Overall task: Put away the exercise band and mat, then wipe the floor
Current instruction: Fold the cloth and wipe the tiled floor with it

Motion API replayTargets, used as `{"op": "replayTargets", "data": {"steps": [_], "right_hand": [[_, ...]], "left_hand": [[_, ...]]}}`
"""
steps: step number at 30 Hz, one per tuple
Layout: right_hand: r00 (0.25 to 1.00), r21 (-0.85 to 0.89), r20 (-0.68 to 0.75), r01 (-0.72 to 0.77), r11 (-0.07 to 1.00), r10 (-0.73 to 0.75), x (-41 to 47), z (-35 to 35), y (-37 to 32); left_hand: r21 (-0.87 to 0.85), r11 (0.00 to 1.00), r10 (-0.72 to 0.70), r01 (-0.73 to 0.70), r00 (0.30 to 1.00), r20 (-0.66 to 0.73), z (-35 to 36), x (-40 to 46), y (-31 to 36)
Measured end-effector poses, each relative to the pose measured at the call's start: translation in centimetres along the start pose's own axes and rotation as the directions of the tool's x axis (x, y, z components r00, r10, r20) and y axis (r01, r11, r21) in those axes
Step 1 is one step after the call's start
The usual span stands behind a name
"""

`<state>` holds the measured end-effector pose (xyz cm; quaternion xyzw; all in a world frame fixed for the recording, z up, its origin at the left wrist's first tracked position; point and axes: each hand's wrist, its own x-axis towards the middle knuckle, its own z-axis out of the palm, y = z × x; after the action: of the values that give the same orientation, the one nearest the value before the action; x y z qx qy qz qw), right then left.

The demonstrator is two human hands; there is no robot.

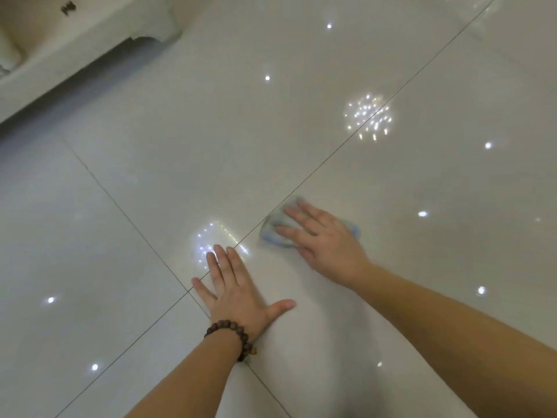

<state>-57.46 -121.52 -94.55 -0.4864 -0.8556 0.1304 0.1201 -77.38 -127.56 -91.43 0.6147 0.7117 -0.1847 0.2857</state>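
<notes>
Floor: glossy pale cream tiled floor (301, 122), thin dark grout lines crossing it, bright ceiling lights mirrored as small dots and two sparkling clusters.
Cloth: small light blue and grey wiping cloth (272, 229), lying flat on the floor beside a long diagonal grout line, its edges blurred; it shows on both sides of the hand that covers it.
Right hand: right hand (324, 239) lies palm down on the cloth, fingers straight and slightly spread, pressing it to the tile; the grip is apart, nothing curled round the cloth.
Left hand: left hand (238, 289) rests flat on the bare floor near the crossing of two grout lines, fingers extended, thumb out to the side; grip apart, holding nothing. It is near the cloth but not touching it.
Bracelet: dark brown wooden bead bracelet (233, 334) round the left wrist.
Furniture: cream-white carved furniture base (90, 40) at the upper left, a shadowed gap beneath it.
</notes>
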Motion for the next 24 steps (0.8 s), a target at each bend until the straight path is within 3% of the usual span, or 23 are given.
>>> {"op": "replayTargets", "data": {"steps": [2,4,6,7,8,10,11,13,15,17,19,20,21,22,24], "right_hand": [[0.967,-0.086,-0.107,-0.240,0.967,0.231,4.0,-2.0,7.2],[0.845,-0.082,-0.150,-0.527,0.846,0.513,6.8,-4.1,13.4],[0.768,-0.008,-0.204,-0.622,0.783,0.607,8.6,-4.0,12.8],[0.772,-0.002,-0.202,-0.616,0.788,0.603,9.2,-2.6,9.7],[0.823,0.009,-0.175,-0.547,0.837,0.540,9.3,-0.6,5.3],[0.970,0.017,-0.097,-0.223,0.975,0.224,8.0,3.2,-4.4],[0.996,0.034,-0.019,-0.090,0.995,0.091,7.2,4.2,-7.5],[0.998,0.026,0.018,0.054,0.998,-0.054,7.1,3.5,-5.9],[0.982,-0.064,-0.102,-0.167,0.984,0.160,8.2,1.4,1.2],[0.851,-0.050,-0.182,-0.509,0.860,0.493,8.9,-1.4,6.9],[0.759,-0.004,-0.192,-0.634,0.773,0.622,9.8,-1.2,6.2],[0.786,-0.027,-0.179,-0.605,0.796,0.592,9.8,0.0,3.6],[0.863,-0.052,-0.162,-0.492,0.869,0.478,9.4,1.6,0.4],[0.940,-0.057,-0.136,-0.321,0.945,0.312,8.3,3.0,-2.7],[0.998,-0.030,-0.004,-0.060,0.998,0.059,5.7,3.7,-5.9]], "left_hand": [[-0.012,1.000,-0.004,0.004,1.000,0.015,-0.1,0.0,0.1],[-0.018,1.000,-0.001,0.001,1.000,0.014,0.0,0.0,0.1],[-0.008,1.000,0.002,-0.002,1.000,0.006,0.1,0.1,-0.1],[-0.009,1.000,0.004,-0.004,1.000,0.011,0.1,0.1,-0.1],[-0.013,1.000,0.008,-0.008,1.000,0.018,0.1,0.1,-0.2],[-0.015,1.000,0.012,-0.012,1.000,0.024,0.0,0.1,-0.3],[-0.013,1.000,0.017,-0.017,1.000,0.026,0.0,0.1,-0.3],[-0.022,0.999,0.025,-0.025,0.999,0.022,0.1,0.2,-0.4],[-0.027,0.999,0.032,-0.032,0.999,0.015,0.2,0.2,-0.5],[-0.025,0.999,0.040,-0.039,0.999,0.015,0.4,0.2,-0.5],[-0.024,0.999,0.043,-0.043,0.999,0.004,0.4,0.1,-0.5],[-0.022,0.999,0.045,-0.045,0.999,0.004,0.3,0.1,-0.4],[-0.024,0.999,0.046,-0.046,0.999,0.002,0.3,0.0,-0.4],[-0.026,0.999,0.044,-0.044,0.999,-0.002,0.3,0.0,-0.5],[-0.018,0.999,0.043,-0.043,0.999,-0.011,0.4,-0.1,-0.5]]}}
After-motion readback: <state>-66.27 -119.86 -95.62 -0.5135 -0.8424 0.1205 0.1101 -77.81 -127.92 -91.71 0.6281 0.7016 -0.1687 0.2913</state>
